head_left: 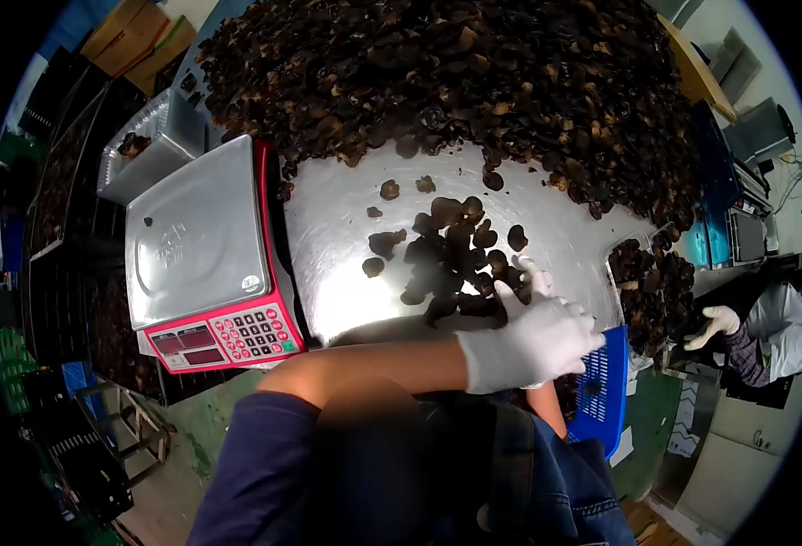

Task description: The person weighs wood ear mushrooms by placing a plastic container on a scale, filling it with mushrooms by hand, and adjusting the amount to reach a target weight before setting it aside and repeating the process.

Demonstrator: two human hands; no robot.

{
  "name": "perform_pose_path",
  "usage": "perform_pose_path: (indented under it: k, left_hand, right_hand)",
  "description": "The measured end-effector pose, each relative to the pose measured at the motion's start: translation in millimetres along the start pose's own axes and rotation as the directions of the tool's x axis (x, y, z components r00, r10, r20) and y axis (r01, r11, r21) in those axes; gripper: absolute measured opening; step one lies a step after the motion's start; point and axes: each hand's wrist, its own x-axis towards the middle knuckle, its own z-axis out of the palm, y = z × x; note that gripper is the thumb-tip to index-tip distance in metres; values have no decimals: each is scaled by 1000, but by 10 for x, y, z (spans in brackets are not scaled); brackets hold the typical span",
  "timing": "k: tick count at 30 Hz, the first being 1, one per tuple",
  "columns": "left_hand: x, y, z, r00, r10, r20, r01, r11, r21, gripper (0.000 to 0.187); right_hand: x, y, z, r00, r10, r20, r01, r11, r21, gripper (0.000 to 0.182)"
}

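Note:
My left hand [542,341], in a white glove, reaches from the left across my right hand, its thumb apart from its bent fingers; nothing shows in its grip. My right hand [538,278], also gloved, is mostly hidden beneath the left; its visible fingers stretch out beside loose dark, fungus-like pieces [451,250]. These pieces lie scattered on the shiny metal table [328,223]. A huge heap of similar pieces [437,77] covers the far side. Right of my hands, a clear tray [612,278] holds more pieces.
A red-edged scale [201,246] with a keypad stands left, one small piece on its plate. Behind it are clear containers [160,146]. A blue perforated basket [612,391] sits at the near right edge. Another person's gloved hand [717,323] is at far right.

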Motion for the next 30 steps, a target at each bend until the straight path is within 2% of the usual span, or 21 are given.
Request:
perform_pose_path:
  k: [1,3,4,5,6,8,9,11,12,13,14,15,17,19,21,23,25,27,28,29,30]
  left_hand:
    - [-9,-97,266,996,31,-88,-10,974,224,48]
    - [-392,-583,-13,927,-55,-370,-38,971,-238,28]
    - [-514,-719,-88,954,-211,-213,174,969,-178,21]
    - [-620,-800,-132,925,-374,-66,368,926,-84,14]
    - [-732,-844,-102,925,-374,-63,368,926,-84,14]
    - [-956,-902,43,795,-446,-411,417,894,-163,8]
    - [-1048,-902,66,792,-450,-413,421,892,-164,8]
    - [-1198,-887,105,759,-431,-488,419,897,-142,8]
    - [-1278,-907,192,707,-492,-508,459,866,-200,10]
    - [-1345,-884,203,707,-491,-509,456,867,-202,10]
    - [-1409,-863,211,661,-558,-503,496,827,-266,12]
    - [-1455,-852,212,607,-623,-493,534,779,-328,15]
    - [-1520,-828,169,588,-666,-460,559,745,-364,19]
    - [-1549,-860,161,565,-677,-472,575,733,-363,19]
    - [-1558,-854,102,528,-699,-482,572,712,-407,21]
    - [-1580,-880,72,496,-716,-491,563,695,-446,22]
    - [-1626,-921,70,472,-732,-492,583,678,-448,28]
    - [-1623,-952,50,433,-746,-506,565,662,-493,33]
    - [-1626,-960,43,393,-762,-515,546,643,-536,38]
    - [-1577,-1012,171,317,-814,-487,505,580,-640,49]
    - [-1502,-1079,250,319,-757,-571,573,633,-520,55]
  right_hand:
    - [-28,191,119,949,-237,-208,275,945,180,51]
    - [-38,318,76,993,50,-106,3,893,449,46]
    - [-50,246,50,990,64,-123,10,853,522,40]
    - [-50,249,26,989,43,-139,24,893,450,32]
    - [-31,286,59,979,-35,-199,113,911,396,27]
    - [-5,215,60,945,-199,-260,264,934,243,19]
    - [-1,109,22,923,-280,-263,325,934,146,16]
    - [21,-17,-2,929,-360,-89,362,932,9,19]
    - [40,-26,42,923,-385,-31,380,920,-96,22]
    - [49,-12,90,916,-401,29,399,896,-198,25]
    - [42,5,107,930,-359,72,364,928,-80,28]
    - [50,-2,104,928,-364,73,369,926,-82,28]
    - [59,-20,102,932,-355,65,358,933,-40,28]
    - [40,-36,41,931,-357,-74,361,931,49,28]
    - [-1,-2,-147,939,-315,-135,324,945,46,26]
    - [-76,130,-454,952,-280,-126,274,960,-66,27]
    - [-185,476,-841,991,-129,22,131,980,-149,28]
    - [-316,523,-1265,966,152,208,-6,821,-570,44]
    - [-437,733,-1200,990,142,17,-84,671,-737,73]
    - [-510,742,-1131,998,-57,22,56,716,-696,100]
    - [-554,672,-1004,975,-208,79,216,803,-556,105]
